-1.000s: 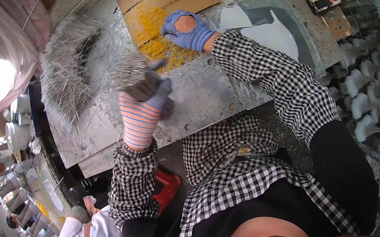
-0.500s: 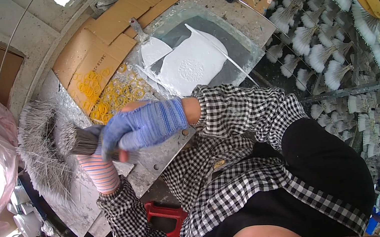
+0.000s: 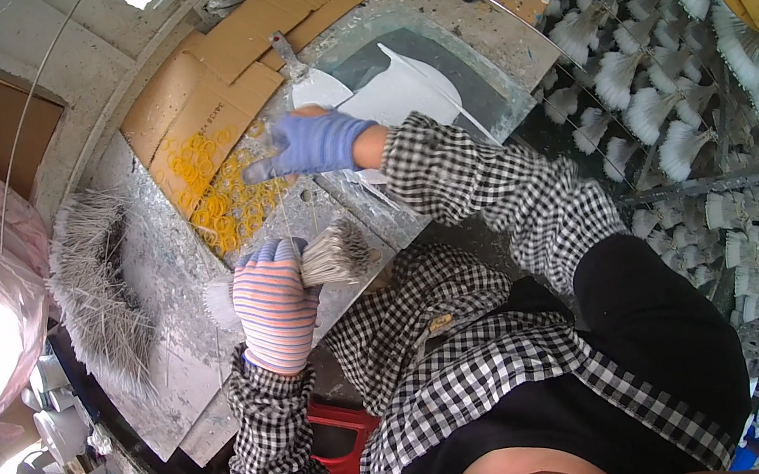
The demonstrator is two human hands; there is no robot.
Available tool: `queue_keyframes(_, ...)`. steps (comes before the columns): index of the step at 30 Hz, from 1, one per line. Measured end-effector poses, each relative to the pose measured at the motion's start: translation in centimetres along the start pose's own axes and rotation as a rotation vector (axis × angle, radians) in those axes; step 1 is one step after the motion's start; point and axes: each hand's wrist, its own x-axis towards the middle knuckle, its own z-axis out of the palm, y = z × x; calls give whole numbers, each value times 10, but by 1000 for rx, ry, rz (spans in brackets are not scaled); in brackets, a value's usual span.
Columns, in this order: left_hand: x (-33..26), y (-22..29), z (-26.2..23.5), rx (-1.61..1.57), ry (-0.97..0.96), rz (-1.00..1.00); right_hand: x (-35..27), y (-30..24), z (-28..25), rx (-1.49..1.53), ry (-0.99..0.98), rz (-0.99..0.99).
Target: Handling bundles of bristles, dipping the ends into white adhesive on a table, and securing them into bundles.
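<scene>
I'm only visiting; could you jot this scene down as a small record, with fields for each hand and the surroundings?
Left hand: striped-gloved, closed around a bundle of pale strands
Right hand: blue-gloved, fingers spread, near the yellow rings
Table: pile of grey strands at left; cardboard and scraper toward the far side
Right side: pale tufts on a rack

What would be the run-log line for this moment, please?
left hand: gripping bristle bundle | right hand: open, near yellow rings | bench: white paste, scraper, bristle pile
</scene>
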Motion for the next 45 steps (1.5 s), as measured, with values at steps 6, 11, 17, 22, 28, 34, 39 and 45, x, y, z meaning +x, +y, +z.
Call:
queue_keyframes(6,0,-17,-18,-1165,116,-438,-20,-5,20,690,-44,-594)
queue_keyframes(11,0,7,0,66,-305,-132,-29,-30,17,-270,146,-966)
queue_keyframes(17,-7,10,7,-510,-45,-74,3,17,11,732,-169,93)
queue_keyframes(22,-8,-14,-2,-1580,81,-359,-31,-18,-1,721,-291,-671)
queue_keyframes(28,-33,-2,14,-1184,151,-337,-77,-60,28,-288,-93,-1173)
queue_keyframes(34,-52,5,21,-1282,284,-409,-70,-58,62,-42,198,-1103)
queue_keyframes(39,-55,9,15,-1412,428,-454,-92,-64,22,-100,288,-1131)
queue_keyframes(45,-56,34,14,-2266,611,-650,-113,-25,7,517,430,-746)
